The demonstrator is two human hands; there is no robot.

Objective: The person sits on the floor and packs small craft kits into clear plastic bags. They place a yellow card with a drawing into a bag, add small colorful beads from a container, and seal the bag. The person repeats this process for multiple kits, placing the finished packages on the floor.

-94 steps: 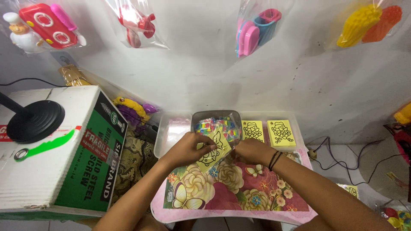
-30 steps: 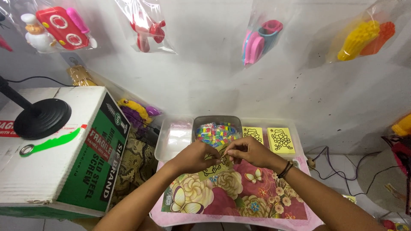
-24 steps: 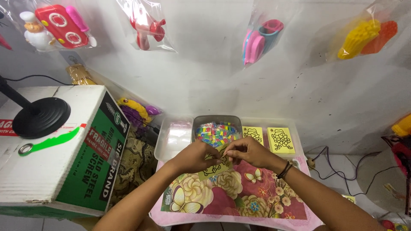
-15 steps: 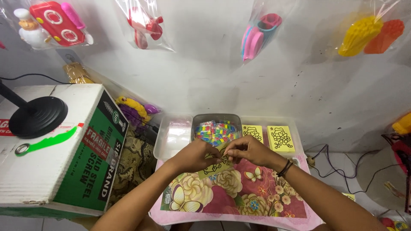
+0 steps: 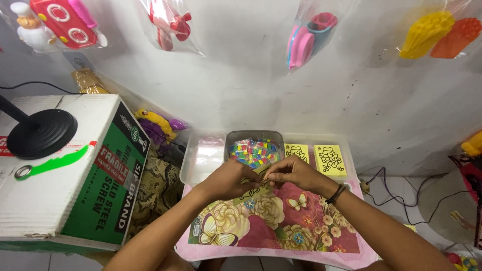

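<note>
L hand (image 5: 228, 179) & R hand (image 5: 293, 173) meet over the floral tabletop (image 5: 281, 226), fingertips pinched on one small yellow card (image 5: 255, 184) w/ black line drawing. Card sits between both hands, mostly covered by fingers; both grasp it, L from its left edge, R from the top right. R wrist wears dark bands (image 5: 335, 193).

Just beyond the hands: grey tub (image 5: 254, 150) full of small multicolour packets. L of L hand, clear plastic tray (image 5: 203, 159). Beyond R hand, two more yellow cards (image 5: 330, 160) lie flat in a clear tray, near but apart from knuckles.

Far L of L hand: white-green cardboard box (image 5: 75, 175) w/ black round lamp base (image 5: 41, 133) on top. Wall above hands: bagged plastic toys (image 5: 309, 35) hanging.
</note>
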